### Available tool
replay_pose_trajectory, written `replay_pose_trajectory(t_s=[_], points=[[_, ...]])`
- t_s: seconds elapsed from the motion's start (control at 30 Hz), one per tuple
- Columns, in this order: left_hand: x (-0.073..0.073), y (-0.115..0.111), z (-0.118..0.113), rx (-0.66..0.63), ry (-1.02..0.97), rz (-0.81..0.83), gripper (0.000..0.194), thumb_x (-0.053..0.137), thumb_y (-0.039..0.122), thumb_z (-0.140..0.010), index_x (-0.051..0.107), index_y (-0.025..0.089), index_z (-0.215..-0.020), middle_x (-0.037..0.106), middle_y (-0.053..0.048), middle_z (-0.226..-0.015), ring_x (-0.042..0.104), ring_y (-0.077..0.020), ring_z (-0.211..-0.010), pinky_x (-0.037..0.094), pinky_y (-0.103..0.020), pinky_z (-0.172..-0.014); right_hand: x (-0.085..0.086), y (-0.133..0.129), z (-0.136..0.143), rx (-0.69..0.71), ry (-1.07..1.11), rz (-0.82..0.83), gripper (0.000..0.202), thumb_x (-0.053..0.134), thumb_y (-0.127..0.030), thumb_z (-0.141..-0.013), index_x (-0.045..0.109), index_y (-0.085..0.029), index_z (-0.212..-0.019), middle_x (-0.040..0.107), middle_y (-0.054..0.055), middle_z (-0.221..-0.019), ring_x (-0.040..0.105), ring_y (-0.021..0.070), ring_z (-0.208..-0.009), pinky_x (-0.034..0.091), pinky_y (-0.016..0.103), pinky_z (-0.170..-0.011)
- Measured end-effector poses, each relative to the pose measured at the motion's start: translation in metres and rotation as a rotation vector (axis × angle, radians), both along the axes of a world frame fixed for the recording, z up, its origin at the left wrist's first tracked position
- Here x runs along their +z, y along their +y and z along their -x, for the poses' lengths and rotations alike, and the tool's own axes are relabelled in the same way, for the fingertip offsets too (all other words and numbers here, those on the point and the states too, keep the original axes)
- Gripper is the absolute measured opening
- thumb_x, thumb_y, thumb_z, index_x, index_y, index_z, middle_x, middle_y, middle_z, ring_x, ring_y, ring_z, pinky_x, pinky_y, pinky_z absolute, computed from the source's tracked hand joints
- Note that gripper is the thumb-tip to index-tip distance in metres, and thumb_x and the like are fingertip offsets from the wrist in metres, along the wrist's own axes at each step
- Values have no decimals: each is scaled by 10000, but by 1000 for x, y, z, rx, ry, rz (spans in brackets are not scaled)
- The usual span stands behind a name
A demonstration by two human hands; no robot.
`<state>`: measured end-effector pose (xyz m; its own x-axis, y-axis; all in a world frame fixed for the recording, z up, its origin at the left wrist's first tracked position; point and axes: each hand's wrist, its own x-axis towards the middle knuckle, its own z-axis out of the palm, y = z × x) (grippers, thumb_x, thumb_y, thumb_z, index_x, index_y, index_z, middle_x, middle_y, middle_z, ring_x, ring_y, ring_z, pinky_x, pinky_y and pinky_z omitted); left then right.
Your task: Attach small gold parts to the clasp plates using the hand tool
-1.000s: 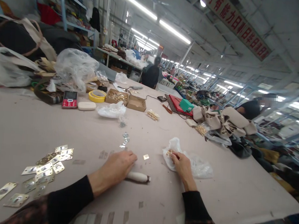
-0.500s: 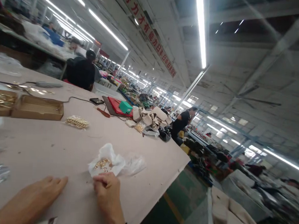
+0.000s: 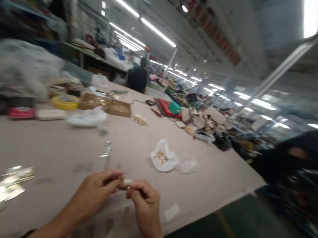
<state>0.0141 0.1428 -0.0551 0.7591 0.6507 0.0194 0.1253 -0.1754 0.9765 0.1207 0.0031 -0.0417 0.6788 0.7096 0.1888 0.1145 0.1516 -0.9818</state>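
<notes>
Close together over the near part of the table (image 3: 198, 182), my two hands hold a small cream-coloured piece (image 3: 126, 183) between them. My left hand (image 3: 98, 189) pinches its left end, where a brownish bit shows. The fingers of my right hand (image 3: 144, 200) are closed on the right end. Beyond them, a white paper wrap (image 3: 163, 166) lies open with small gold-coloured pieces (image 3: 160, 156) in it. A clear plastic bag (image 3: 188, 166) touches its right side. Motion blur hides fine detail.
Shiny gold strips (image 3: 6, 188) lie at the left. Farther back are yellow tape (image 3: 65, 101), a cardboard box (image 3: 120, 108), a bundle of gold pieces (image 3: 140, 119), a green box (image 3: 175, 107) and a heap of beige parts (image 3: 213, 117). A person in dark clothing (image 3: 294, 154) is at the right.
The view has swung left. My right hand has left the paper wrap and come beside my left hand, which has lifted from lying flat. Both now hold the small cream piece.
</notes>
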Motion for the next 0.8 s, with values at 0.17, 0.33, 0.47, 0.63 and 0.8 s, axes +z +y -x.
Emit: replay_pose_trajectory(t_s=[0.17,0.33,0.47,0.63,0.8], points=[[23,-33,31,141,-57,209,293,619,368,-805,745,176,-987,760,-46,-912,708,-189,-821,574,-281,-760,-6,8,21,159,-167,119,135,659,-304,-879,754,-217,-917,728,12,-819,665,134,-755,512,214,-714],[13,-42,58,231,-124,159,264,588,320,-831,749,196,-1000,765,-26,-942,717,-175,-870,567,-268,-810,-12,11,40,188,-295,178,167,631,-309,-900,764,-217,-941,757,19,-873,702,137,-804,529,198,-754],[7,-42,65,273,-111,76,235,555,259,-851,752,219,-973,762,5,-923,706,-145,-867,541,-222,-802,-16,15,45,193,-327,188,165,625,-300,-894,766,-221,-926,762,16,-887,706,138,-823,535,192,-769],[3,-43,70,275,-109,73,201,557,221,-856,744,233,-929,748,31,-867,690,-121,-815,516,-188,-759,-18,17,49,205,-208,214,186,633,-334,-891,761,-200,-908,768,41,-884,711,166,-788,560,223,-722],[2,-47,74,263,-101,113,194,564,204,-854,734,222,-945,748,24,-879,697,-128,-835,516,-199,-788,-19,15,50,199,-288,199,166,627,-316,-900,753,-208,-908,762,34,-879,707,159,-803,551,218,-735]])
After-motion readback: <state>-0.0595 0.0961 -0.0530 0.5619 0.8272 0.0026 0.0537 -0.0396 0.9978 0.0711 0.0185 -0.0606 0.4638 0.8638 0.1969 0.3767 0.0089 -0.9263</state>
